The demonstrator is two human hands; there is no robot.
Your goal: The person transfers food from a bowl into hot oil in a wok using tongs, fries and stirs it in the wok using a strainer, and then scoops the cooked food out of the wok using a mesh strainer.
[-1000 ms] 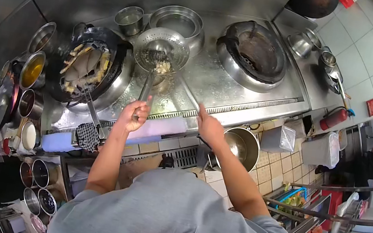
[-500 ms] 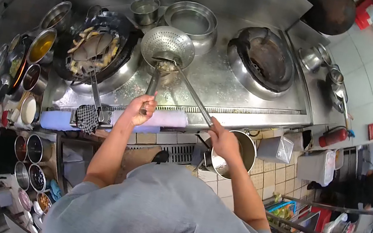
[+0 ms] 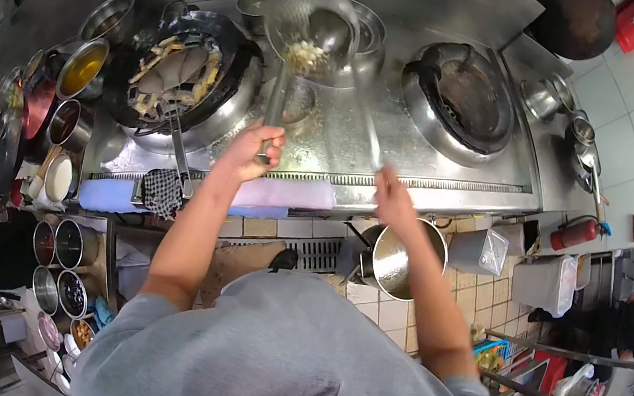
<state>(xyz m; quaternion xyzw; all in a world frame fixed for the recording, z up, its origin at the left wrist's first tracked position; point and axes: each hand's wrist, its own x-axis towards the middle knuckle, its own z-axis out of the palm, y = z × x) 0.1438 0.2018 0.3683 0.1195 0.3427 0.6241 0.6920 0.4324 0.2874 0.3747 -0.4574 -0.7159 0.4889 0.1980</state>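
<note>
My left hand (image 3: 255,152) is closed round the handle of a perforated strainer (image 3: 288,16), raised over the steel cooktop. Pale chopped pieces (image 3: 305,58) lie at the strainer's near edge. My right hand (image 3: 396,204), blurred by motion, grips the long handle of a ladle (image 3: 330,33) whose bowl overlaps the strainer. Behind them stands a wide steel pot (image 3: 374,30), partly covered by the strainer. On the left burner, a wok (image 3: 233,56) holds yellowish food pieces and a long-handled utensil (image 3: 178,141).
A second wok burner (image 3: 470,98) stands to the right. Bowls of sauces, including yellow liquid (image 3: 83,69), line the left side. Folded cloths (image 3: 283,195) lie along the front edge. Below my right arm is a large pot (image 3: 397,272). Another person (image 3: 617,323) is at far right.
The strainer has lifted away from me and tilted, and the ladle has risen with it, both now blurred. My left hand has moved slightly forward; my right hand has shifted up and right.
</note>
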